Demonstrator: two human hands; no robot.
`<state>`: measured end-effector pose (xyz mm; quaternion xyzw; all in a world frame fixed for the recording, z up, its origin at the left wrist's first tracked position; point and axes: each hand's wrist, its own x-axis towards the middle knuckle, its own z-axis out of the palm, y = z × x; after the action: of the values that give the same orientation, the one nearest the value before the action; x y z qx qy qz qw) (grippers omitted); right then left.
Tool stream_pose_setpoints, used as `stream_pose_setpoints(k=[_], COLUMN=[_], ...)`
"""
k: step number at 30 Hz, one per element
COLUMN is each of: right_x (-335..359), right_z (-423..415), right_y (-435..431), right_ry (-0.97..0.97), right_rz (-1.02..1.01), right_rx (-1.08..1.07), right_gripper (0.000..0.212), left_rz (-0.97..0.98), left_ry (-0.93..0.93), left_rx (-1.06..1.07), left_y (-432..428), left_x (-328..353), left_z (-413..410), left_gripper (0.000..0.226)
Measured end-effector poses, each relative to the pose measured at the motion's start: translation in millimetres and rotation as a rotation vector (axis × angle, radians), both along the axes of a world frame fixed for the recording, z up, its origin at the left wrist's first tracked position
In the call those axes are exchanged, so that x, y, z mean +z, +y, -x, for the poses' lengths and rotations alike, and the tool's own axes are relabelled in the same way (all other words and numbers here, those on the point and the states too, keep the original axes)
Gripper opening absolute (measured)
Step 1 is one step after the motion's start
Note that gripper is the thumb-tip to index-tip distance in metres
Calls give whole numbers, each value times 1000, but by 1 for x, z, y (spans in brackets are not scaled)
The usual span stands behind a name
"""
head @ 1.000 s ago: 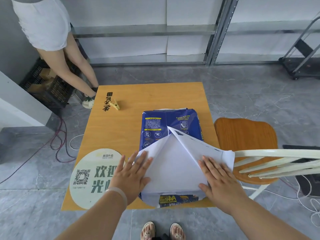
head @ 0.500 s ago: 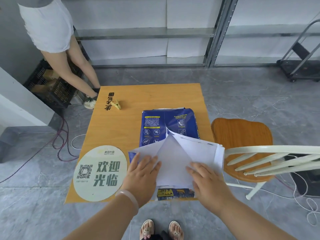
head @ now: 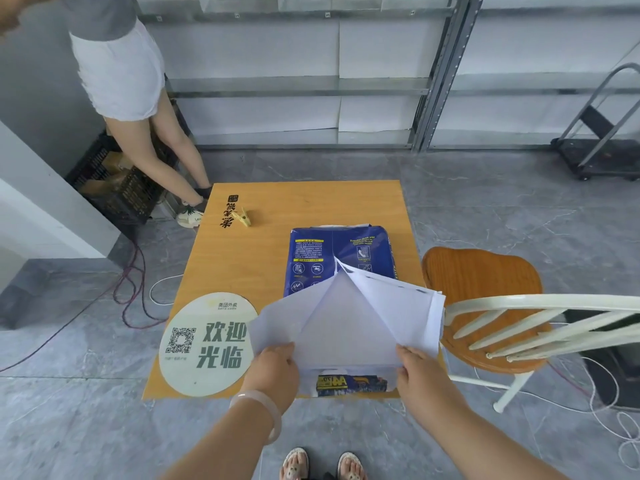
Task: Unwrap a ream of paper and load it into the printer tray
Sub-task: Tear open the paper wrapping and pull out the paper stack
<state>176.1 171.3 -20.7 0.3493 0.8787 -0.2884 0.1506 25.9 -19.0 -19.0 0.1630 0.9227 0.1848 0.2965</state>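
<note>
A ream of paper (head: 341, 252) in a dark blue wrapper lies flat on the right half of the wooden bench (head: 277, 209), its far end still closed and its near end reaching the bench's near edge. At that near end the wrapper's white inner flaps (head: 346, 327) are opened and stand up in a peaked fold over the pack, with a strip of blue and yellow print showing below them at the edge. The left hand (head: 275, 370) is closed on the near left corner of the flaps, fingers curled over the sheet; a pale bangle sits on that wrist. The right hand (head: 420, 374) has its grip on the near right corner in the same way, though how much of the flap sits under its fingers is hard to tell from this angle. The ream lies between the two hands and runs away from them toward the far side. A round sticker (head: 207, 344) with a QR code covers the near left of the bench, and a yellow clip (head: 242, 216) lies at the far left. A wooden chair (head: 481, 299) stands just right of the bench. Another person (head: 138, 98) stands at the far left.
</note>
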Motion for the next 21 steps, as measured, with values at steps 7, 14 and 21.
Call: stream_pose_setpoints(k=[7,14,21], right_x=[3,13,19], right_z=[-2,5,12], right_y=[4,-1,-5], right_ry=[40,-58,-42], right_rz=[30,72,223], right_rx=[-136,-268,-424], right_gripper=[27,36,36], left_rz=[13,46,69], left_ry=[-112,-206,-304], left_rx=[79,180,304], left_y=[-15,-5,-3], left_x=[9,12,8], left_z=[15,11,13], left_gripper=[40,21,28])
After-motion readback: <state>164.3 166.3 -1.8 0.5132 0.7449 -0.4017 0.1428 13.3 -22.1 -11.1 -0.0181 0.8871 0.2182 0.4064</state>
